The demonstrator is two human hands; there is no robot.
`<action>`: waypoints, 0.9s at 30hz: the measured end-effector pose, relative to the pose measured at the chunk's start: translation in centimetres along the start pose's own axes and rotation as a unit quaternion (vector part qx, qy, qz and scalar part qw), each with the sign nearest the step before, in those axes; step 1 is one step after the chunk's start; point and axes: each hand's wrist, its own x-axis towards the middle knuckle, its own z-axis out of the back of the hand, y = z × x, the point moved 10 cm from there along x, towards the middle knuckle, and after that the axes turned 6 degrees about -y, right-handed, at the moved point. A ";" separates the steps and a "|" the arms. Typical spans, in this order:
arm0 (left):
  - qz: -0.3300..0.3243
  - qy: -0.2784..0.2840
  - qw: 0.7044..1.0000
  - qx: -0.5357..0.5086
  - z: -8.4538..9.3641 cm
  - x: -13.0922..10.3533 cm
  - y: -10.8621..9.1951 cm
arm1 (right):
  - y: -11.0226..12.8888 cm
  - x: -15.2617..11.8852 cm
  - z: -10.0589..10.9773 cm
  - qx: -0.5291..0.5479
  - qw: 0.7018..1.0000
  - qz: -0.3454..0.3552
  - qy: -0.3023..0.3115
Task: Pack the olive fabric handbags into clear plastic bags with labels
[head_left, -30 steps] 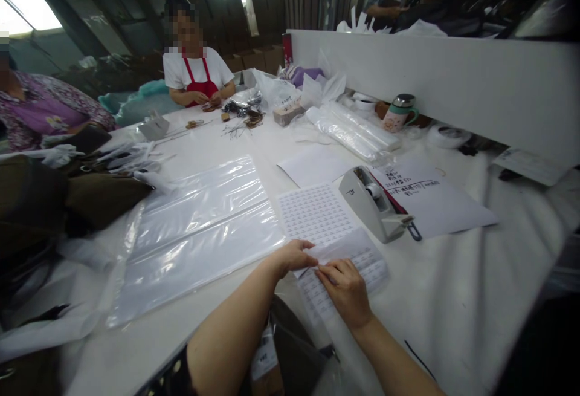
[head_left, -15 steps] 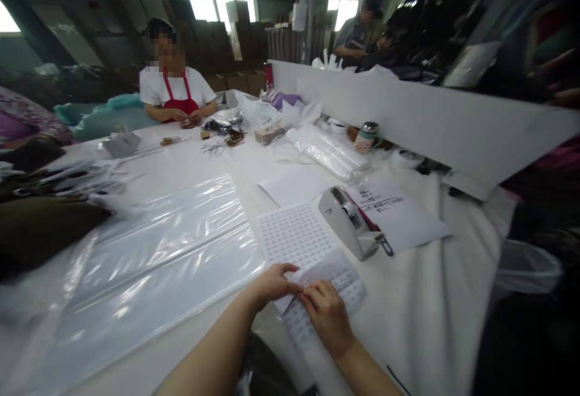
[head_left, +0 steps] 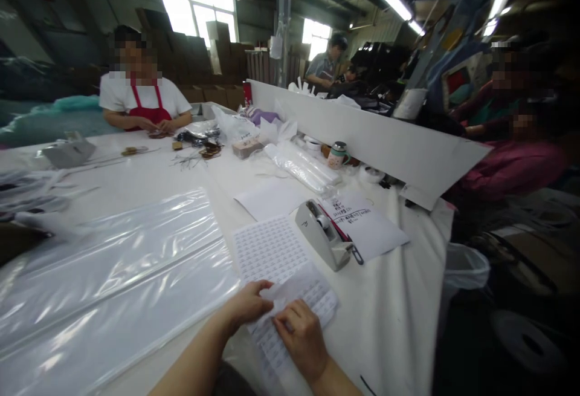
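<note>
A white sheet of small printed labels (head_left: 267, 245) lies on the table in front of me, its near part lifted or folded over. My left hand (head_left: 249, 306) pinches the lifted part between thumb and fingers. Close beside it, my right hand (head_left: 301, 332) has its fingers curled and pinched together over the label sheet. Whether a single label sits between the right fingertips is too small to see. A grey tape dispenser (head_left: 324, 236) stands just beyond the sheet, with a dark red strip-like object (head_left: 334, 222) along its right side.
Clear plastic bags (head_left: 136, 275) lie flat at left. Handwritten paper (head_left: 369, 227), rolled plastic (head_left: 301, 166) and a mug (head_left: 338, 155) are ahead, before a white partition (head_left: 362, 121). A co-worker in a red apron (head_left: 145, 106) sits across the table. A lined bin (head_left: 466, 266) stands right.
The view has turned to the right, so the table's things appear farther left. My fingertips have parted slightly, while both hands stay at the label sheet.
</note>
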 end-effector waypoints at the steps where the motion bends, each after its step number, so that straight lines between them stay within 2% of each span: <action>1: -0.002 -0.003 1.000 0.015 0.1 0.0 -0.1 | 0.1 -0.1 0.1 0.012 1.000 -0.008 0.012; 2: -0.004 -0.006 1.000 0.028 0.3 -0.1 -0.3 | -0.2 -0.2 0.3 0.034 0.999 -0.032 0.021; 4: -0.026 -0.034 0.998 0.053 1.5 -0.3 -1.3 | -1.5 -0.1 0.7 0.105 0.985 -0.129 0.037; 6: -0.067 -0.089 0.991 0.067 4.1 -1.2 -3.4 | -2.9 0.0 0.6 0.186 0.949 -0.247 0.055; 8: -0.132 -0.176 0.972 0.077 8.0 -3.8 -6.4 | -2.8 0.5 0.4 0.243 0.915 -0.312 0.080; 9: -0.173 -0.231 0.954 0.085 10.1 -6.2 -8.1 | -2.1 0.9 0.2 0.266 0.904 -0.320 0.095; 11: -0.256 -0.349 0.895 0.108 13.9 -12.9 -10.5 | -0.4 1.1 -0.3 0.325 0.869 -0.352 0.126; 12: -0.292 -0.403 0.859 0.121 15.0 -17.0 -11.1 | 0.5 1.0 -0.7 0.348 0.849 -0.369 0.145; 13: -0.322 -0.446 0.825 0.130 15.4 -21.2 -11.0 | 1.5 0.7 -1.1 0.362 0.832 -0.384 0.167; 15: -0.370 -0.494 0.775 0.135 14.1 -28.6 -9.6 | 3.4 0.3 -2.0 0.354 0.820 -0.396 0.214; 17: -0.422 -0.514 0.733 0.146 10.7 -34.5 -6.9 | 5.9 0.1 -3.6 0.319 0.819 -0.382 0.285; 18: -0.448 -0.517 0.710 0.166 8.6 -36.7 -5.5 | 7.6 0.0 -4.7 0.300 0.819 -0.363 0.328; 19: -0.446 -0.528 0.698 0.187 6.9 -38.4 -3.6 | 9.8 -0.3 -5.9 0.284 0.816 -0.336 0.376; 20: -0.428 -0.541 0.693 0.210 5.5 -39.6 -1.7 | 12.4 -0.9 -7.1 0.268 0.808 -0.305 0.428; 22: -0.340 -0.597 0.689 0.230 4.7 -41.6 2.3 | 18.0 -2.9 -9.1 0.240 0.782 -0.245 0.520; 25: -0.170 -0.664 0.693 0.225 5.7 -43.4 7.6 | 25.6 -7.0 -11.7 0.201 0.742 -0.178 0.614; 27: -0.100 -0.646 0.715 0.248 6.1 -42.9 9.5 | 28.9 -9.7 -13.6 0.176 0.725 -0.144 0.650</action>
